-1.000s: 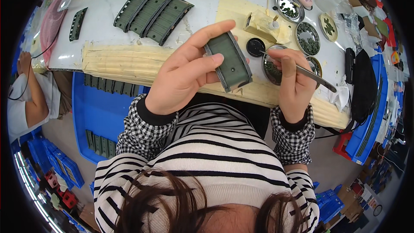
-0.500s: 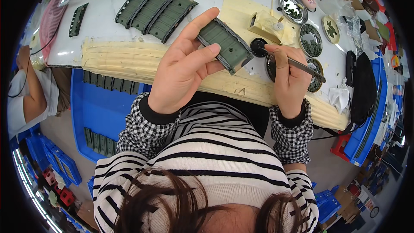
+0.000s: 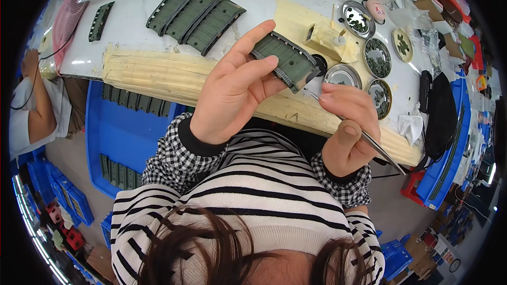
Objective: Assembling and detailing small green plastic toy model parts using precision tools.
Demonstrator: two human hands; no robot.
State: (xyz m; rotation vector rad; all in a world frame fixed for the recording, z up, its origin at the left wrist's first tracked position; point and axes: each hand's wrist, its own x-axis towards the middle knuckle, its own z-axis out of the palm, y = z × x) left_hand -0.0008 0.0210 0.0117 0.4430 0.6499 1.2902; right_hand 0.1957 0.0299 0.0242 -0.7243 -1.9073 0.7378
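A green ribbed, curved plastic panel (image 3: 290, 59) is pinched between the thumb and fingers of my left hand (image 3: 232, 84), above the table's front edge. My left index finger points up past its upper left corner. My right hand (image 3: 353, 126) grips slim metal tweezers (image 3: 377, 149); their tip is close to the panel's lower right corner, and I cannot tell whether it touches. A small black round pot (image 3: 320, 64) is partly hidden behind the panel. Just beyond my right fingers stands a round metal dish (image 3: 343, 74).
More green panels (image 3: 195, 18) lie joined on the table, with a narrow piece (image 3: 100, 21) farther left. Dishes of small dark green parts (image 3: 377, 58) stand at right near a tape-wrapped block (image 3: 332, 42). A blue bin (image 3: 119, 132) holds panels below left. Another person's arm (image 3: 42, 100) is at far left.
My right hand has come down and left from the black pot, bringing the tweezers' tip to the panel's corner. The metal dish is now uncovered. The left hand has shifted slightly right with the panel.
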